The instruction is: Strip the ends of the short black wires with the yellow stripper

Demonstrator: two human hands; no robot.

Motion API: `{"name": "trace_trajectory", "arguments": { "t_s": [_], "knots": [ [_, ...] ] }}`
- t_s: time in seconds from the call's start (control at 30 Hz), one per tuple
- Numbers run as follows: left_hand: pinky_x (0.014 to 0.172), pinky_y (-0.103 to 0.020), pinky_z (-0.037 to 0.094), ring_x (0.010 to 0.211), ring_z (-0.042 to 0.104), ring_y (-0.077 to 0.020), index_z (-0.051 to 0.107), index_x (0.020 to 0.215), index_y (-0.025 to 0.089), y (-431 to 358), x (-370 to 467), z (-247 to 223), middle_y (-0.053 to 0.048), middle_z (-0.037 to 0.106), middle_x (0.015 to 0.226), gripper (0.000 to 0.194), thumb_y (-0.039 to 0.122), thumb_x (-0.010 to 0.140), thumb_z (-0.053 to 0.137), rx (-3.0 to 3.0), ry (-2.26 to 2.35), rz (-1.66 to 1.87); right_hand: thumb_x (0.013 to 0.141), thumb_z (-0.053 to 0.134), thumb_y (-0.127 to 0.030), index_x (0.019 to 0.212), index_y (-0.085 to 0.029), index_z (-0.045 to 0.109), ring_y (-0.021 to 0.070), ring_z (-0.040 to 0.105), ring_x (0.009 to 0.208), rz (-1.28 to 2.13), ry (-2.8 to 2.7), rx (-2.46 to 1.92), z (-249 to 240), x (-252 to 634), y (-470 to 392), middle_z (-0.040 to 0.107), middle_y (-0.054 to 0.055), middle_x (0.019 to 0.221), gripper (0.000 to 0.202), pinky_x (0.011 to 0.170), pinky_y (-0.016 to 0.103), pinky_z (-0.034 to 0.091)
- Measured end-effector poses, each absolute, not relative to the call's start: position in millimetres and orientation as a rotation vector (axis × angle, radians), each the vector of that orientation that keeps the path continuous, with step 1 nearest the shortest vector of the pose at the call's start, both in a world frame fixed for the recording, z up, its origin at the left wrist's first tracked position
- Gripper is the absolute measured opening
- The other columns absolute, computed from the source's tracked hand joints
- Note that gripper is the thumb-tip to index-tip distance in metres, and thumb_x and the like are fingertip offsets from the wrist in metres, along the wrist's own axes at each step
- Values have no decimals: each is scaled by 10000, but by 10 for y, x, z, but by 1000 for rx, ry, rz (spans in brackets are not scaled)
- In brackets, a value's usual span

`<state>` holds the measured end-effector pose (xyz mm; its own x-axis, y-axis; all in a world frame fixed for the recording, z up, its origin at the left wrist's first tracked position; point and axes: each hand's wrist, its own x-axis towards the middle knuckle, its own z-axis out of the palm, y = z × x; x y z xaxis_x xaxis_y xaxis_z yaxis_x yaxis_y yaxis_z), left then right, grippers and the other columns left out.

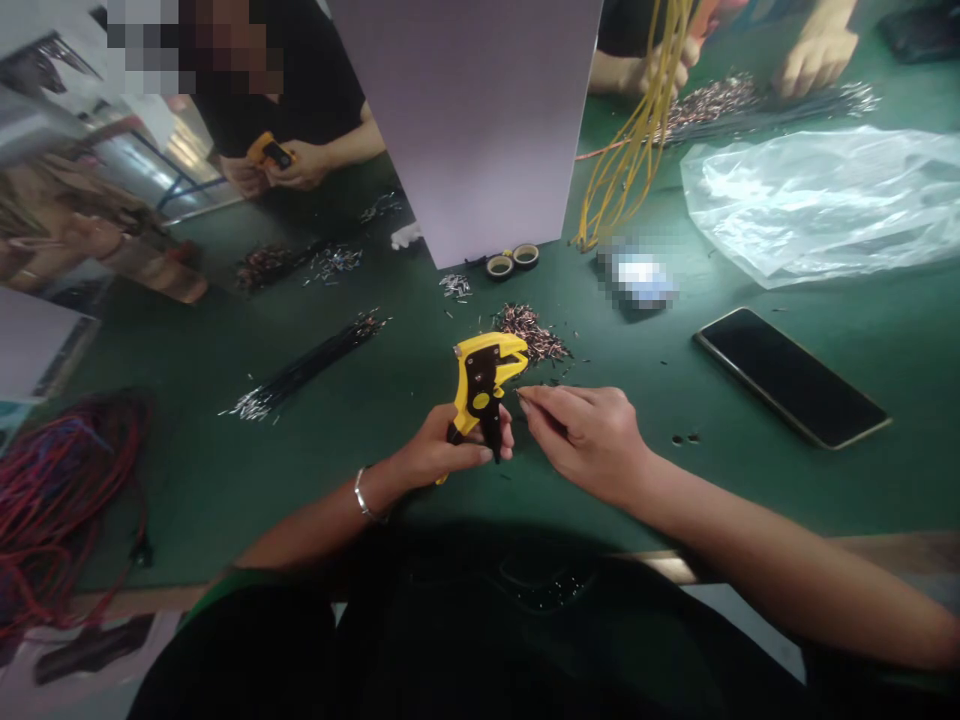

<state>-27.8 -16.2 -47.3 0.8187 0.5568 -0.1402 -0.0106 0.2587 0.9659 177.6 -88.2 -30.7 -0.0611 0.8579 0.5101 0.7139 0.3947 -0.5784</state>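
At the far left, a tangle of red and blue wires (71, 490) lies on the green table (637, 350). Right of it, a bundle of black wires (311, 366) lies slantwise, pale ends toward the near left and coppery ends toward the far right. Beyond that bundle, a person in a dark top (311, 95) holds an orange-yellow tool (271, 152) in both hands.

Near the middle, the left hand (442, 445), with a silver bracelet (361, 494) at its wrist, is closed around the handles of a yellow and black wire stripper (480, 385). The tool is held upright above the table, its head pointing right and its jaws a little apart. Just behind it are a heap of short copper-and-black pieces (529, 332), some small silvery pieces (455, 287) and two tape rolls (513, 262), which lie by the foot of a pale panel (487, 120).

The right hand (592, 435) is just right of the stripper, thumb and forefinger pinched together near its head, seemingly on a tiny wire end. Farther right, yellow wires (637, 150) hang down to the table near another person's hands (817, 62). A dark-screened phone (791, 375) lies at the right, with a clear plastic bag (817, 200) behind it.
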Motion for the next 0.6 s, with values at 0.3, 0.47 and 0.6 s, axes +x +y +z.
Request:
{"name": "trace_trajectory", "arguments": {
  "t_s": [0.3,0.47,0.6],
  "knots": [
    [768,-348,583,795,695,-207,694,913,148,-175,-245,-415,-86,739,867,193,277,783,754,1444,590,432,959,478,-221,776,-201,735,171,701,588,303,-1855,-1322,-314,1727,-909,778,69,719,316,587,294,529],
    [759,-333,570,760,673,-192,683,836,143,-172,-241,-382,-75,721,811,152,288,808,720,1542,610,422,965,471,-204,776,-191,735,175,713,605,287,-1865,-1272,-315,1720,-915,787,80,748,325,594,293,541],
    [744,-315,553,736,654,-177,681,843,145,-169,-261,-420,-65,704,780,165,310,846,684,1603,603,430,976,462,-201,703,-218,707,157,706,599,310,-1871,-1261,-304,1712,-916,776,52,713,367,602,279,537]
  ]
}}
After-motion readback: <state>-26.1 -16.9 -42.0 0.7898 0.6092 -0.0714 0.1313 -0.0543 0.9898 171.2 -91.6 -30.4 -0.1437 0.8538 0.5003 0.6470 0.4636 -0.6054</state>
